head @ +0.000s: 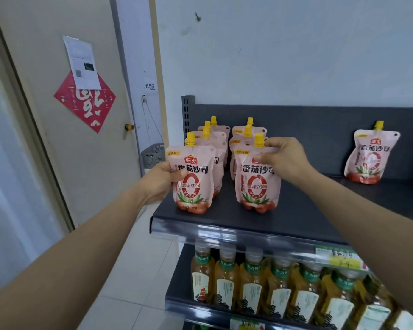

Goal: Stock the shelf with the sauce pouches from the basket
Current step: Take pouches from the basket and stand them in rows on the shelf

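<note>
The left hand (161, 181) grips the side of a pink pouch (192, 184) with a yellow cap, a red ring and printed tomatoes, upright at the front left of the dark shelf (296, 210). The right hand (284, 160) pinches the top of a second pouch (256, 186) just beside it, each fronting a row. A lone pouch (370, 156) leans against the back, well apart.

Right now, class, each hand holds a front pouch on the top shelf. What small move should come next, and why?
Probably loosen each grip and draw the hands away. The left hand holds the left front pouch by its side, the right hand pinches the right front pouch beside its yellow cap, and both pouches already seem to stand upright on the shelf.
</note>
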`<state>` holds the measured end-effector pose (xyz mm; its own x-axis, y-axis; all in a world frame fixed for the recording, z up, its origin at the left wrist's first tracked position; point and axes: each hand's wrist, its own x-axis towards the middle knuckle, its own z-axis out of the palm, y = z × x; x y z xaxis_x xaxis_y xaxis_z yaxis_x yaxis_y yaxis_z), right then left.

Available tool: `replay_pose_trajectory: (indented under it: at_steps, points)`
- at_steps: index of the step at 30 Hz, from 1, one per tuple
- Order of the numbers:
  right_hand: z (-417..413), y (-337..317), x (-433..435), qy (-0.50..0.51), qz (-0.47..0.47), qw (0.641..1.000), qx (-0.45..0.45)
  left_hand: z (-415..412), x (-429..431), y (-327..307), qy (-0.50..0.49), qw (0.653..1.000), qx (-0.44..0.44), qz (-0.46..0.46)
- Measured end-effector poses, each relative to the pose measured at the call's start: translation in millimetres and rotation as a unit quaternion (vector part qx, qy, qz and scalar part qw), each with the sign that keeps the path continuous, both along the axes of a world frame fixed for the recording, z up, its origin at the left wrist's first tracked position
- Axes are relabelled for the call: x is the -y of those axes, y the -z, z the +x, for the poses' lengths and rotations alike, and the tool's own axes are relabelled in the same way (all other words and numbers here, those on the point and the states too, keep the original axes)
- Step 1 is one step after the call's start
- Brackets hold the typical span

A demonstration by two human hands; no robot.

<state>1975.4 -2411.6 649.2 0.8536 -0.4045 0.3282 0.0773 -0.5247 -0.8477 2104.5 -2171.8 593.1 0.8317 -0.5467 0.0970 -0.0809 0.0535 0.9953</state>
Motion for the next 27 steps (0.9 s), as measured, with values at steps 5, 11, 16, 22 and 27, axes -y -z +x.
replay_pose_trajectory:
  at_steps: [5,11,16,22,27]
  points:
    - [-1.6,3.1,6.3,-0.024,0.033,0.999,-0.004,-5.7,0.1,4.6,0.019,1.000,-0.020,0.013]
    - [-7.9,20.2,10.6,-0.012,0.143,0.989,-0.031,-15.6,-1.3,8.2,0.005,0.999,-0.026,0.021]
    - [-14.6,38.9,12.3,-0.073,0.133,0.981,-0.121,-23.3,1.9,8.2,-0.018,0.999,-0.029,0.025]
    - [-10.0,46.4,14.3,-0.056,0.134,0.983,-0.116,-29.0,3.1,9.9,-0.046,0.998,-0.028,0.030]
    - [3.3,51.7,14.9,-0.023,0.128,0.987,-0.098,-31.4,-1.7,10.2,-0.086,0.995,-0.007,0.046]
